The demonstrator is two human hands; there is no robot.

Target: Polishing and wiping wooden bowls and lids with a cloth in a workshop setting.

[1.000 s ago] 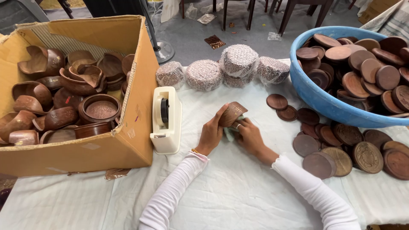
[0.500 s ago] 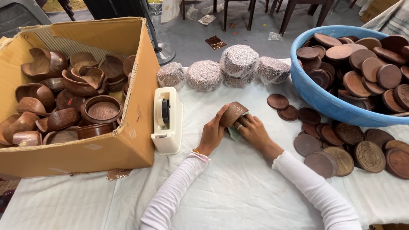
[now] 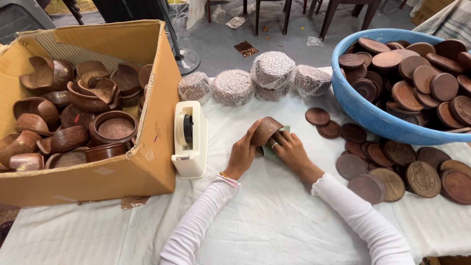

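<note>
— Two hands on one piece: our left hand (image 3: 244,154) and right hand (image 3: 289,147) both have their fingers closed around the small round carved brown wooden bowl (image 3: 265,130), tilted on its side just above the white cloth-covered tabletop (image 3: 274,221).

— And under it?

— A pale green sheet of thin wrap (image 3: 273,148), pressed by our right fingers against the bowl. We judge we are midway through folding it round the wood; the next move calls for snug, even tucking over a hard curved rim.

— What lies about our fingers?

— Just left of them, the cream plastic tape dispenser (image 3: 190,140); further left, the tan cardboard box (image 3: 122,172) of smooth dark bowls. Beyond them, four bundles in bubbly mesh wrap (image 3: 273,69). To the right, flat carved wooden discs (image 3: 373,167) and the blue plastic tub (image 3: 378,118).
</note>
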